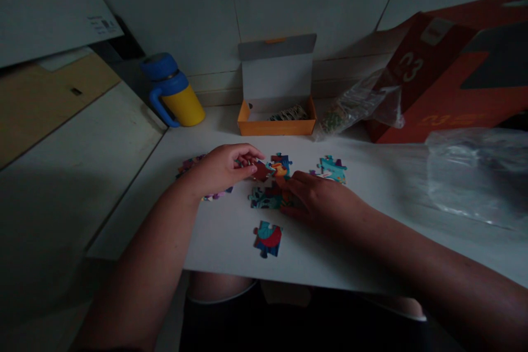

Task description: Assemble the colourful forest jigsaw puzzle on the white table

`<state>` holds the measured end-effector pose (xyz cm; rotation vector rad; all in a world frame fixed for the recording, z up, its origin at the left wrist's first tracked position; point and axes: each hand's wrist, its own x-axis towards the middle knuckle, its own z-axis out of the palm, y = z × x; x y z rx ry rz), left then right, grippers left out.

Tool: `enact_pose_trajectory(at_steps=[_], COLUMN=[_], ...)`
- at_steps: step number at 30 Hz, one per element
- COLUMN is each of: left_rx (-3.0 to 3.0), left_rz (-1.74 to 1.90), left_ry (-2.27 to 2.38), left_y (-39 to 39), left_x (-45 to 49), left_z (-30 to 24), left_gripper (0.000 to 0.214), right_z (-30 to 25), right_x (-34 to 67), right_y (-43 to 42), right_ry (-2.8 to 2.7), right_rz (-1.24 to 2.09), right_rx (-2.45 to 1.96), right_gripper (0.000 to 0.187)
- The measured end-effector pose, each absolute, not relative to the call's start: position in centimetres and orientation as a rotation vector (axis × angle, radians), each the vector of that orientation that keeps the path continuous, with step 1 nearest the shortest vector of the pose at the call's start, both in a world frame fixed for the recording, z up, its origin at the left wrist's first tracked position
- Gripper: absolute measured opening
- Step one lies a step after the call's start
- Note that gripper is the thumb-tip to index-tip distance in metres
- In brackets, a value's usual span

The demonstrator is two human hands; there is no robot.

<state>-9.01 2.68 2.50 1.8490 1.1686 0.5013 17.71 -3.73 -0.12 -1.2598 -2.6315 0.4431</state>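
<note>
Colourful jigsaw pieces lie on a white board (231,242) resting over my lap. My left hand (220,168) is closed in a pinch on a dark red puzzle piece (260,169), holding it against an orange and blue piece (280,166). My right hand (319,198) lies with its fingers pressed down on a joined cluster of teal and red pieces (266,198). A single blue and red piece (268,238) lies apart, nearer to me. A teal piece (332,169) sits beyond my right hand. More pieces (190,165) are partly hidden under my left hand.
An open orange box (276,124) with a raised grey lid stands at the board's far edge. A blue and yellow bottle (175,91) stands to its left. A red carton (449,77) and clear plastic bags (478,176) lie at the right. The scene is dim.
</note>
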Motion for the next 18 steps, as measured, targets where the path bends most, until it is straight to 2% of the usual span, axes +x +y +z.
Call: enact_pose_trajectory(at_steps=[4,10,18], left_rx=[1.920,2.229,2.004], left_rz=[0.541,0.509,0.523], left_ry=[1.195,1.135,1.148], left_y=[2.7,2.2,1.8], left_x=[-8.7,-8.2,-8.2], left_z=[3.1,3.8,2.7], left_gripper=[0.022,0.024,0.037], right_z=[-0.1,0.1,0.0], right_x=[17.7,17.5,17.7], right_y=[-3.7,-3.7,-3.7], right_ry=[-2.634,-2.642,-2.644], right_rz=[0.457,0.461,0.459], right_rx=[-1.260,-1.280,-1.266], right_gripper=[0.051,0.050,0.049])
